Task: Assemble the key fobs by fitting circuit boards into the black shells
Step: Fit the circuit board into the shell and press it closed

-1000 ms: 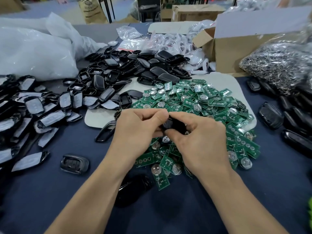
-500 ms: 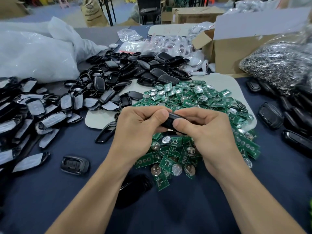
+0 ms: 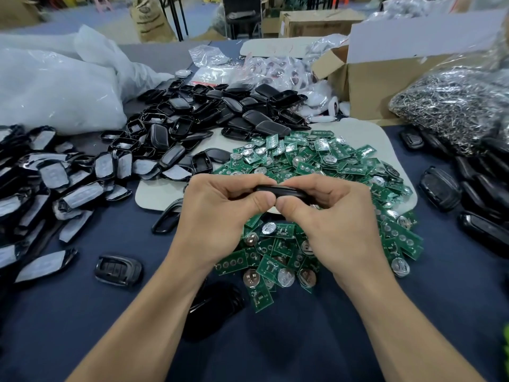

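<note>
Head view, sole view. Both hands are raised at frame centre over the near edge of the boards (image 3: 316, 161), a loose green heap, many carrying round silver cells. The left hand (image 3: 220, 213) and right hand (image 3: 330, 224) each have fingers curled and pinch one black shell (image 3: 278, 190) between thumb and fingers; the thumb tips meet below it. The shell is seen edge-on, largely hidden by the fingers, so its contents cannot be told. Behind the boards, upper centre, lies a shell heap (image 3: 220, 114) of open black halves. At left, further film-covered shells (image 3: 55, 175) spread to the frame edge. A lone fob (image 3: 118, 270) lies lower left, just beside the left forearm; a black frame (image 3: 165, 219) lies beside the left wrist; a dark casing (image 3: 214, 307) lies partly under the left forearm. More dark fobs (image 3: 440, 188) sit at the right edge. A pale mat (image 3: 154, 194) underlies part of the boards and shell heap. The table (image 3: 82, 326) is covered in navy cloth. Upper left, a white bag (image 3: 55, 89); upper right, an open carton (image 3: 385, 86) and a clear sack of metal rings (image 3: 454, 106); between them, small packets (image 3: 275, 73) of white parts. The room beyond shows a second carton (image 3: 316, 22), a brown sack (image 3: 148, 20) and dark furniture legs, blurred.
</note>
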A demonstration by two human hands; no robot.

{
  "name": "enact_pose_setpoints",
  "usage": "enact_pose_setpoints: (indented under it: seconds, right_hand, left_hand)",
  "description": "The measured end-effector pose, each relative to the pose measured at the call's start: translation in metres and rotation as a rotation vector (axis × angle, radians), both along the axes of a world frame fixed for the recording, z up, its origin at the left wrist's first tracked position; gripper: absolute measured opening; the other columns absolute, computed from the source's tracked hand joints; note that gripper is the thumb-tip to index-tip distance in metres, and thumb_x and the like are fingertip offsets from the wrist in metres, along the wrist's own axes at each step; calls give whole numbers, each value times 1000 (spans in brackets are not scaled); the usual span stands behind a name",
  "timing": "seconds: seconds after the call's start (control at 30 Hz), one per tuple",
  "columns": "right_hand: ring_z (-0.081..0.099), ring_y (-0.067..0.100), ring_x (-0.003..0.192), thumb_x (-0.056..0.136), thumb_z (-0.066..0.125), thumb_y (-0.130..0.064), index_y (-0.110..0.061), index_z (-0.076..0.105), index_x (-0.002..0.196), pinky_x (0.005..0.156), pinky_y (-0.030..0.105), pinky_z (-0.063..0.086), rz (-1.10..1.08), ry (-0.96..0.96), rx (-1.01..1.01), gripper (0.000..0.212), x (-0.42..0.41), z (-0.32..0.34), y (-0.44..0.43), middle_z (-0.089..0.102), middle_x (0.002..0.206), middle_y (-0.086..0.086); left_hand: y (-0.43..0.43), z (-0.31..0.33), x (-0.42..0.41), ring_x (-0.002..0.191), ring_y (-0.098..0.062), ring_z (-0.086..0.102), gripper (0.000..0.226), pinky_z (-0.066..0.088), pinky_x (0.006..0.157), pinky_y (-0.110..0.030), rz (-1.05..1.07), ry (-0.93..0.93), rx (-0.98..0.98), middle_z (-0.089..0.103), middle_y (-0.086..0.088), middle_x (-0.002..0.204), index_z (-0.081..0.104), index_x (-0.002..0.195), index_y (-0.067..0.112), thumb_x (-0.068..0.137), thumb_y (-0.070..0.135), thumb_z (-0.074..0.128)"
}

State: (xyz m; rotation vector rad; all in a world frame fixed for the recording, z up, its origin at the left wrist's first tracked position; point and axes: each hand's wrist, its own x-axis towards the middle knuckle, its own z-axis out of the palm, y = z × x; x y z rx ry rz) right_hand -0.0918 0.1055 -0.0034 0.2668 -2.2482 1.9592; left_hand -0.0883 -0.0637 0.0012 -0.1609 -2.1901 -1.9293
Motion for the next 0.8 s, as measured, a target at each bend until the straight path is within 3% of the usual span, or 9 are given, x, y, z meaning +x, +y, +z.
enact_pose_setpoints:
  seconds: [0.1, 0.3, 0.43, 0.5, 0.63, 0.8]
  right_hand:
    - [76, 11, 73, 76, 83, -23, -42, 81, 90, 71, 42, 65, -21, 28, 7, 24, 3, 0, -2, 78, 79, -14]
    - [77, 10, 74, 74, 82, -25, -42, 81, 90, 72, 43, 65, -42, 31, -10, 23, 5, -1, -2, 78, 78, -15]
    - [77, 13, 75, 77, 85, -21, -38, 82, 90, 72, 42, 65, -33, 21, 20, 21, 2, 1, 1, 79, 78, -12]
    - [77, 13, 74, 79, 85, -17, -35, 82, 88, 70, 34, 63, -2, -3, -9, 20, 0, 2, 2, 79, 78, -8]
    - [70, 8, 70, 85, 82, -11, -29, 84, 83, 67, 20, 55, -20, -144, -345, 18, -3, 2, -1, 78, 78, -1]
    - [70, 5, 71, 90, 77, -11, -34, 84, 87, 65, 15, 53, 52, -133, -199, 24, -3, 2, -4, 79, 81, -5]
  left_hand:
    - [1, 1, 2, 78, -19, 76, 24, 61, 78, -32, 3, 10, -6, 81, 1, 83, 84, 89, 37, 75, 17, 82]
    - [6, 3, 6, 80, -22, 78, 30, 64, 81, -36, 7, 32, -49, 81, 4, 81, 83, 84, 46, 78, 17, 80]
    - [8, 4, 5, 79, -24, 77, 27, 64, 77, -33, 32, 23, -41, 81, 2, 81, 83, 86, 42, 77, 17, 81]
    - [9, 4, 4, 78, -18, 78, 27, 61, 73, -24, 56, -8, 11, 81, 2, 83, 84, 89, 34, 76, 11, 86]
    - [11, 7, 5, 84, -16, 79, 26, 59, 74, -20, 36, -56, 94, 82, 0, 88, 85, 92, 23, 76, 2, 87]
    - [13, 9, 4, 84, -17, 78, 26, 58, 74, -19, 100, -32, 159, 82, -4, 87, 85, 90, 19, 81, -5, 81]
